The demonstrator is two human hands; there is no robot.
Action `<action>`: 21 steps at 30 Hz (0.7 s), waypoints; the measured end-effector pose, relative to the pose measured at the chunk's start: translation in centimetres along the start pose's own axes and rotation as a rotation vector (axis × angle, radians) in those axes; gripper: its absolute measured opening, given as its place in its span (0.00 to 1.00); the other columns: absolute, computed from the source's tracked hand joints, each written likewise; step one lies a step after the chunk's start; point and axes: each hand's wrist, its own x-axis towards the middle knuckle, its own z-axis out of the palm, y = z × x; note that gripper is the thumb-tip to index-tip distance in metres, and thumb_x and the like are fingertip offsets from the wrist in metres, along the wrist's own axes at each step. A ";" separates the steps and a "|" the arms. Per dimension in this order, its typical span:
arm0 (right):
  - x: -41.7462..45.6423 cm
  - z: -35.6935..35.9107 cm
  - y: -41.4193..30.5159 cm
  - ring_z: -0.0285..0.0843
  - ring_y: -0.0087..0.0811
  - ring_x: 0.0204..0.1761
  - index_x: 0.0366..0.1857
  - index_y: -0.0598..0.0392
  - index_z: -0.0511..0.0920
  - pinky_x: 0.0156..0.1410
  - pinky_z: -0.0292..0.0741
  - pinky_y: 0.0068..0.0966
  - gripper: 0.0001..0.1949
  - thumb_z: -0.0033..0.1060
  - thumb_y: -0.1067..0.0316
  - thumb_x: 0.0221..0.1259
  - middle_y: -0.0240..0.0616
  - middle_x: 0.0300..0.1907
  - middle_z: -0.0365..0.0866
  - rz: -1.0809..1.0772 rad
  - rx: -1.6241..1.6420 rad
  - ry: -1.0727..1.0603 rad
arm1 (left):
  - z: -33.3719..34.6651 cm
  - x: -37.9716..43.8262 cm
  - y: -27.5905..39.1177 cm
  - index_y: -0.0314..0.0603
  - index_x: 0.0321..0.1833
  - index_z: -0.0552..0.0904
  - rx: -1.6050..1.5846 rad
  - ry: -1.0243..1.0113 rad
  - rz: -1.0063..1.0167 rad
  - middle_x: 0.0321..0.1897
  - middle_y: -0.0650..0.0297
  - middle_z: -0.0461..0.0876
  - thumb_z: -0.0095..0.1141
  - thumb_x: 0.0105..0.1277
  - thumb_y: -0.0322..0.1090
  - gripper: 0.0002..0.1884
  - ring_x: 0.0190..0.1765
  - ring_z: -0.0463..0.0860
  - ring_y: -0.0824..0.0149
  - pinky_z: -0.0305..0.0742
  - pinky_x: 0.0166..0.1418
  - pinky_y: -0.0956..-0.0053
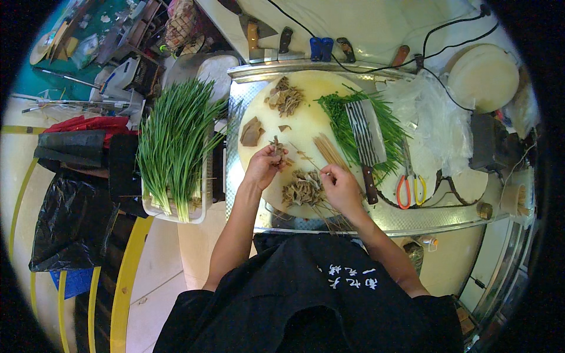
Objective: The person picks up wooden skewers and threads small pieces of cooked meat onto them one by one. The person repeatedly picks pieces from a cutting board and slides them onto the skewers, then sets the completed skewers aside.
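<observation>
Over a round cutting board [304, 132], my left hand [266, 163] pinches a few folded brown pieces of food [276, 148]. My right hand [339, 183] grips a thin wooden skewer [310, 160], its tip pointing up and left; a small brown piece seems to be on it. A bundle of bare skewers [329, 149] lies just beyond the right hand. Between the hands, near the board's front, is a heap of skewered brown pieces [303, 189]. More cut brown strips [284, 97] lie at the back, and flat brown pieces [250, 132] at the left.
A cleaver [365, 137] rests on green chives [393, 128] at the board's right. Beside it are scissors [410, 187] and clear plastic bags [435, 114]. A white basket [207, 176] of long chives [176, 141] stands left. Knives with blue handles [321, 48] and others line the back; a black cable [366, 70] crosses there.
</observation>
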 end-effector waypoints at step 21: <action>-0.7 1.1 0.7 0.83 0.42 0.28 0.38 0.57 0.83 0.35 0.77 0.34 0.08 0.60 0.66 0.60 0.48 0.28 0.84 -0.035 0.000 -0.156 | -1.0 -0.4 1.0 0.30 0.49 0.77 0.098 0.129 0.038 0.47 0.49 0.84 0.47 0.75 0.31 0.10 0.49 0.85 0.58 0.83 0.54 0.65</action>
